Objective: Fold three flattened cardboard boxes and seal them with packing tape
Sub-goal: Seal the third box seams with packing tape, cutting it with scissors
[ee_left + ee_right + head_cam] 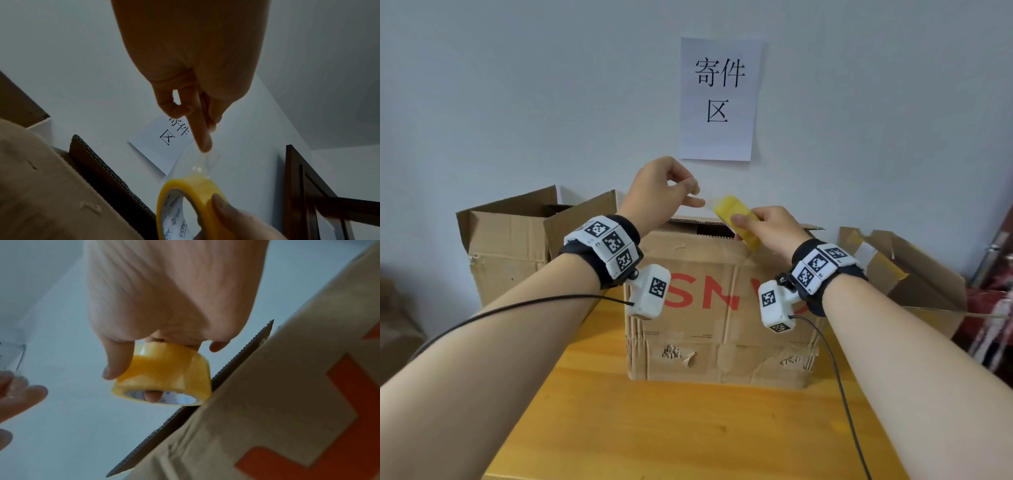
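Observation:
A brown cardboard box (719, 325) with red letters stands upright on the wooden table (654, 428), its top flaps closed. Above its top edge my right hand (767, 229) grips a yellow roll of packing tape (738, 219), thumb on the outside and a finger through the core (152, 395). My left hand (671, 195) is just left of the roll and pinches the clear free end of the tape (203, 160) between thumb and fingers. The roll (191, 206) sits right beneath the left fingers (202, 129). The box's corrugated edge (226, 381) lies beside the roll (164, 371).
Two more cardboard boxes stand open on the table: one (510, 240) at the back left, one (907, 274) at the right. A white paper sign (719, 99) hangs on the wall behind. Camera cables (839, 377) trail over the near tabletop. A dark door frame (298, 186) is at right.

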